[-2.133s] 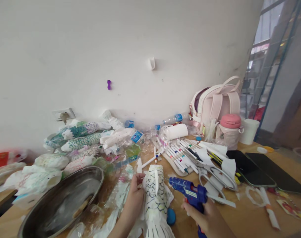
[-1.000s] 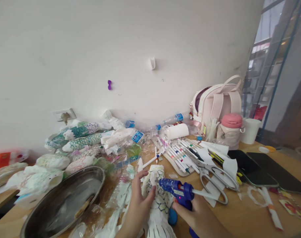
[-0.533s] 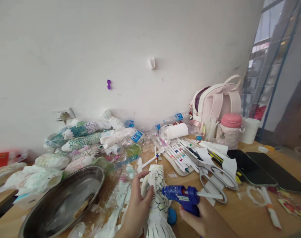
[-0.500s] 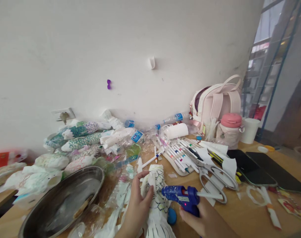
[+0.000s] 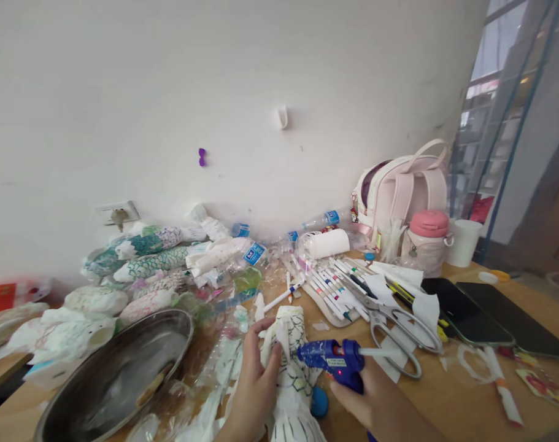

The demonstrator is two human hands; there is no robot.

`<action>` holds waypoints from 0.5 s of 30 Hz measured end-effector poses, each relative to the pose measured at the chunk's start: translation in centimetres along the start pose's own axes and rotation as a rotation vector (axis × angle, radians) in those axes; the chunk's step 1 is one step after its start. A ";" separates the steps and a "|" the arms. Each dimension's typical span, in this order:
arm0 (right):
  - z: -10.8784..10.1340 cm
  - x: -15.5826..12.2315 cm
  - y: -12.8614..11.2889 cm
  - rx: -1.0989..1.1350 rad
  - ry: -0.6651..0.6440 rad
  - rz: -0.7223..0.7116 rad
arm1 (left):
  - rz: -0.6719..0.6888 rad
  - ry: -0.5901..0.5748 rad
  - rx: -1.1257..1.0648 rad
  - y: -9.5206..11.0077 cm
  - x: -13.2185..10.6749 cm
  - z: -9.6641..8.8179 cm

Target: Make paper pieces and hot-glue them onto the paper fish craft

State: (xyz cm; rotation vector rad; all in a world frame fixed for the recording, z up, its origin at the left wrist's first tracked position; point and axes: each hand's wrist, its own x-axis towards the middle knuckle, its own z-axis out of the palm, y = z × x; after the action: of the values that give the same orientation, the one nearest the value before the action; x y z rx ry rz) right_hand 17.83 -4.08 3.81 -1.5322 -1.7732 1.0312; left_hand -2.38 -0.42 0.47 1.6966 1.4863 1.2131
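My left hand (image 5: 256, 374) grips the side of a white paper fish (image 5: 289, 393) with black scales drawn on it. Thumb and forefinger press at a white paper flap (image 5: 283, 337) on its upper part. In my right hand (image 5: 378, 399) is a blue hot glue gun (image 5: 337, 362), its red light lit and a clear glue stick (image 5: 380, 352) sticking out of the back. The gun's nozzle points left at the fish, right by the flap; whether it touches cannot be made out. A blue bottle cap (image 5: 319, 401) lies against the fish's right side.
An oval metal pan (image 5: 118, 374) stands at the left, with several painted paper fish (image 5: 153, 264) behind it. Large scissors (image 5: 396, 331), markers (image 5: 329, 288) and two dark phones (image 5: 467, 312) lie to the right. A pink backpack (image 5: 403, 190) leans against the wall.
The glue gun has shifted slightly left and its nozzle is closer to the paper flap. My left hand stays nearly where it was on the fish.
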 end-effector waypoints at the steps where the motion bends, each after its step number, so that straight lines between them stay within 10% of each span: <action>1: 0.1 0.1 0.0 -0.014 0.006 -0.012 | -0.003 0.002 -0.003 0.0 0.0 0.0; 15: 1.0 2.1 0.3 -0.038 0.106 -0.050 | 0.026 0.017 0.004 0.1 0.1 0.0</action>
State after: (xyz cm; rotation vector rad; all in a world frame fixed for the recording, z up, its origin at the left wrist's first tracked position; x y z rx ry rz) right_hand 16.81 -2.23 2.90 -1.5283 -1.7581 0.8802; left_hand -2.33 -0.37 0.54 1.7175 1.4818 1.2414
